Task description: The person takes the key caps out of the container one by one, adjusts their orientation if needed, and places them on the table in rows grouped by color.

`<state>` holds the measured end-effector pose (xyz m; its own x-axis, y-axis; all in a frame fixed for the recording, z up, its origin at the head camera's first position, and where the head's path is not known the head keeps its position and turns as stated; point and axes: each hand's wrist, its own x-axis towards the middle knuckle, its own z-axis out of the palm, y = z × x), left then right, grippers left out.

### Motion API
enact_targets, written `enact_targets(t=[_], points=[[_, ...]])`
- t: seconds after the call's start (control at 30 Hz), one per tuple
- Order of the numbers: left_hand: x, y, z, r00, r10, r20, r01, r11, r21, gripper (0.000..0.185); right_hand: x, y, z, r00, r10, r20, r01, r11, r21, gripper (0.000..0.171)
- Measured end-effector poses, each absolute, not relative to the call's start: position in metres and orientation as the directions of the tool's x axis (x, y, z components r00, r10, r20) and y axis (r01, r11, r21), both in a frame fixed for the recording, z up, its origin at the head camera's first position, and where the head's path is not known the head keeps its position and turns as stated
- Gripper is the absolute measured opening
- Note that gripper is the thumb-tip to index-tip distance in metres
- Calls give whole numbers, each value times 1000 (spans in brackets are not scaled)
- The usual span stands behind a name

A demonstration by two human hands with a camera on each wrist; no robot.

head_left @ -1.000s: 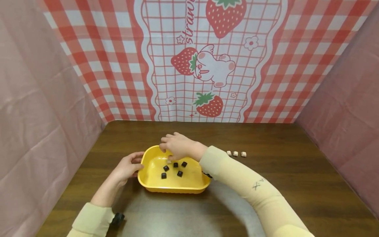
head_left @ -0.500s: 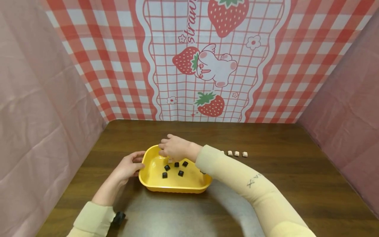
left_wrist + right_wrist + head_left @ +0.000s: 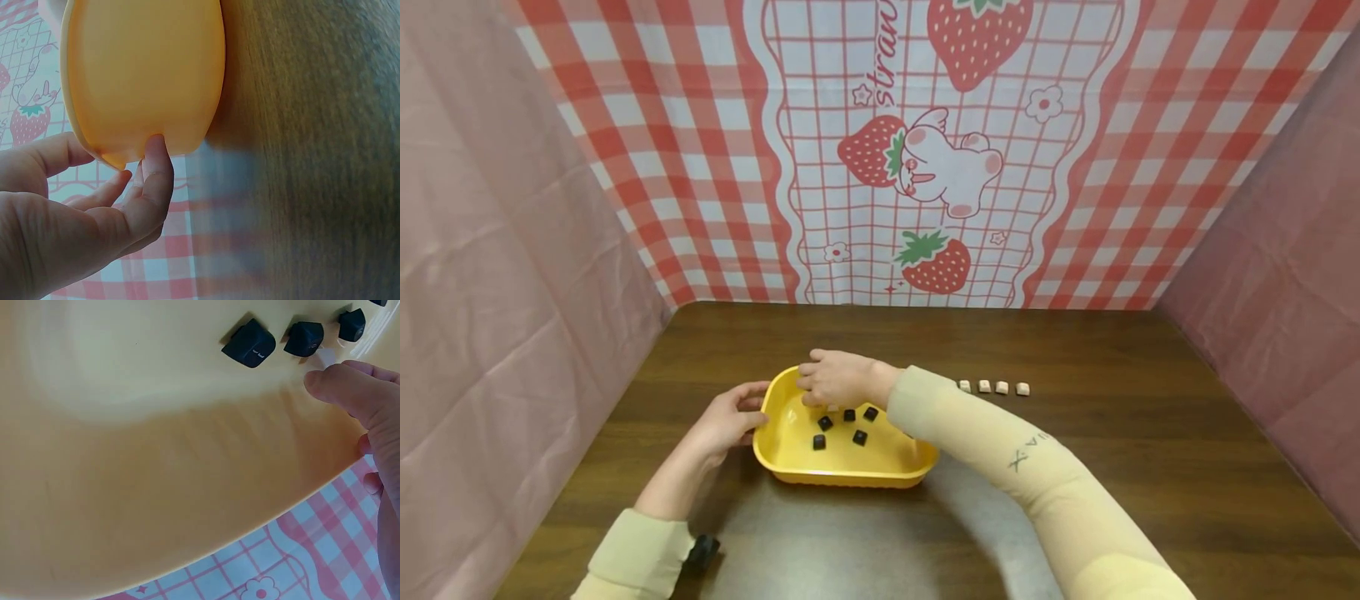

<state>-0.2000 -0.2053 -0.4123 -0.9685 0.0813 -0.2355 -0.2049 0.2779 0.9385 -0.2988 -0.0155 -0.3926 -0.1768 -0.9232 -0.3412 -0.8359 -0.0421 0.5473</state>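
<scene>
A yellow tray (image 3: 850, 478) stands on the table, with several black keycaps (image 3: 860, 437) and a white keycap (image 3: 832, 408) on its floor. My left hand (image 3: 727, 425) holds the tray's left end; in the left wrist view its thumb (image 3: 59, 153) passes behind the rim and a fingertip (image 3: 156, 145) presses the outer wall. Inside the tray's far left part is my right hand (image 3: 838, 379). In the right wrist view its thumb tip (image 3: 315, 384) is right at the white keycap, beside a black one; I cannot tell whether it is pinched.
Several white keycaps (image 3: 992, 387) form a row on the wooden table (image 3: 1112, 442), right of the tray and partly behind the right sleeve (image 3: 1000, 442). A checked strawberry cloth (image 3: 940, 167) hangs behind, and pink cloth (image 3: 1277, 225) closes both sides.
My right hand has shifted slightly left and lower into the tray, now covering more of the white keycap. More of the white row shows past the sleeve. The left hand keeps its hold.
</scene>
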Motion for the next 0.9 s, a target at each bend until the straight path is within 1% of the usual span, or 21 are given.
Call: enact_targets(t=[0.3,0.53,0.77,0.9], points=[[-200,-206,-413,-968,81,-238,-208,272,940,54,-302,-22,-403,-168,-917,-361,-803,-85,589,22],[-200,-203,-413,-970,86,-227,-198,262,945,54,-302,-22,-405,-163,-916,-366,-799,-95,594,22],[-201,-203,-413,-971,81,-226,-196,275,941,54,-301,-20,-391,-141,-937,-319,-807,-78,585,22],[-201,-205,-415,-971,74,-228,-199,278,940,53,-299,-17,-377,-143,-943,-299,-810,-62,583,27]])
